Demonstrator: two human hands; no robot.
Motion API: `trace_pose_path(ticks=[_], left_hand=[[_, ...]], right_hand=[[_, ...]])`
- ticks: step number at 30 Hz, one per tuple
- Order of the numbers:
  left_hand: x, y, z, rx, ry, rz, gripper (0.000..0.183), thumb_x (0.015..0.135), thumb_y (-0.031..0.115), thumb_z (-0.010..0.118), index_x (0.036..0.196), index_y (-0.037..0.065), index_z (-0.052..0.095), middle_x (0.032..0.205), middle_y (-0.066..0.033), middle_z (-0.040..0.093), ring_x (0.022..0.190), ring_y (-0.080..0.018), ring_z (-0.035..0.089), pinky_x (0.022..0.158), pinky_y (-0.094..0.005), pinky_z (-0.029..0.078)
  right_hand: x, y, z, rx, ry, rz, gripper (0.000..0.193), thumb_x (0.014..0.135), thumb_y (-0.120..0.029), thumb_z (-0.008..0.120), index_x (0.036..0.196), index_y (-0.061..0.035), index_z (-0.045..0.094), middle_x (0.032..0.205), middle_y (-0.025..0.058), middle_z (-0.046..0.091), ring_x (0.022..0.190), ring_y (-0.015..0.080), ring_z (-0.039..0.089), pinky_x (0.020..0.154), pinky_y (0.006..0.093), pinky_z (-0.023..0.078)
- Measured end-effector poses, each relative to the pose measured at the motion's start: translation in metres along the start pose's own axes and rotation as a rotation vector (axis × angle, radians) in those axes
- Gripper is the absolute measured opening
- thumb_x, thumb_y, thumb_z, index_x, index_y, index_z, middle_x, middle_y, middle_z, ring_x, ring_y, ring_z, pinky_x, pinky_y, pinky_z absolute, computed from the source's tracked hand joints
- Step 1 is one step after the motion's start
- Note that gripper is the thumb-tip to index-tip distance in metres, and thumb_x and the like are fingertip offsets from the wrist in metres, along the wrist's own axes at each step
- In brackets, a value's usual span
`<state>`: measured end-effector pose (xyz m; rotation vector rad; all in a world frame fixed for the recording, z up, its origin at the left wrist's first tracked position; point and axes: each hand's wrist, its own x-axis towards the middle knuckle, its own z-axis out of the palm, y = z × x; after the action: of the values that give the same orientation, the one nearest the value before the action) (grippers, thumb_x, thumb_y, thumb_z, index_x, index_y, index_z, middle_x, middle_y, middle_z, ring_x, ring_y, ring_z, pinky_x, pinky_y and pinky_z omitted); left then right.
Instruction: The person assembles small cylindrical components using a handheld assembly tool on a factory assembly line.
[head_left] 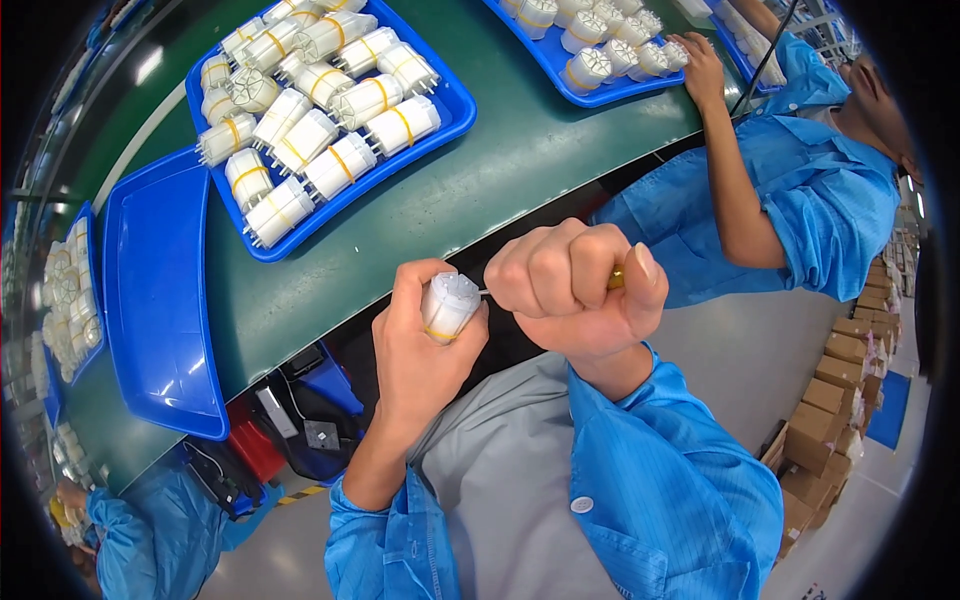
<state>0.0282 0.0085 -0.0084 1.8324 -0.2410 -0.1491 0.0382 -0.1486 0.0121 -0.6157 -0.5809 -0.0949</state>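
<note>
My left hand [425,345] is closed around a white plastic cylinder [452,300] with a yellow rubber band round it, its segmented end tilted up. Beside it, my right hand [575,285] makes a fist around a screwdriver with a yellow handle [617,279]. Most of that handle is hidden by the fingers. Its thin metal shaft [485,292] reaches the side of the cylinder's upper end; the tip cannot be made out. Both hands are in front of the bench edge, above my lap.
On the green bench [470,180] lies a blue tray [462,108] of similar banded cylinders. An empty blue tray [155,290] adjoins it on the left. Another filled tray [600,98] stands far right, touched by a co-worker's hand [700,70]. Cardboard boxes [815,430] line the right floor.
</note>
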Motion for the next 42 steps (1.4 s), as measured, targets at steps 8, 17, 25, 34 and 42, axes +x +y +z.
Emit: trace_pose_path(ticks=[8,17,25,34,42], left_hand=[[0.002,-0.001,0.002,0.150,0.062,0.120,0.040,0.071,0.002,0.076,0.104,0.005,0.054,0.081,-0.0155,0.066,0.072,-0.0327,0.069,0.063,-0.0368,0.054],[0.008,-0.012,0.005,0.272,0.099,0.206,0.043,0.069,0.003,0.077,0.106,0.005,0.054,0.080,-0.0170,0.066,0.071,-0.0370,0.067,0.061,-0.0413,0.052],[0.005,-0.005,-0.003,0.111,-0.003,0.111,0.040,0.078,0.006,0.077,0.110,0.002,0.053,0.089,-0.0097,0.066,0.078,-0.0154,0.063,0.070,-0.0304,0.051],[0.000,-0.001,0.002,0.077,0.073,0.118,0.044,0.071,0.002,0.077,0.109,0.004,0.054,0.087,-0.0146,0.067,0.075,-0.0287,0.069,0.067,-0.0353,0.054],[-0.002,-0.010,0.003,0.255,0.082,0.202,0.043,0.071,0.001,0.077,0.108,0.004,0.055,0.087,-0.0147,0.065,0.075,-0.0322,0.067,0.066,-0.0379,0.053]], right_hand=[[0.002,0.009,0.006,0.006,0.012,0.012,0.053,0.100,-0.034,0.046,0.056,-0.0092,0.030,0.051,0.0008,0.032,0.048,0.0133,0.023,0.050,0.0325,0.022],[0.002,0.014,-0.005,-0.079,0.067,0.161,0.047,0.099,-0.032,0.040,0.059,-0.0113,0.030,0.049,0.0001,0.032,0.046,0.0122,0.023,0.048,0.0317,0.021],[0.002,-0.002,-0.007,0.031,0.079,0.059,0.045,0.099,-0.025,0.042,0.058,-0.0112,0.032,0.052,-0.0017,0.031,0.049,0.0110,0.022,0.050,0.0314,0.022],[0.002,0.005,0.007,-0.009,0.043,0.011,0.046,0.095,-0.027,0.048,0.056,-0.0102,0.031,0.050,0.0022,0.035,0.048,0.0136,0.023,0.050,0.0332,0.022],[0.002,0.009,0.004,-0.163,0.095,0.176,0.043,0.098,-0.027,0.041,0.059,-0.0124,0.030,0.048,-0.0014,0.032,0.045,0.0131,0.021,0.048,0.0320,0.022]])
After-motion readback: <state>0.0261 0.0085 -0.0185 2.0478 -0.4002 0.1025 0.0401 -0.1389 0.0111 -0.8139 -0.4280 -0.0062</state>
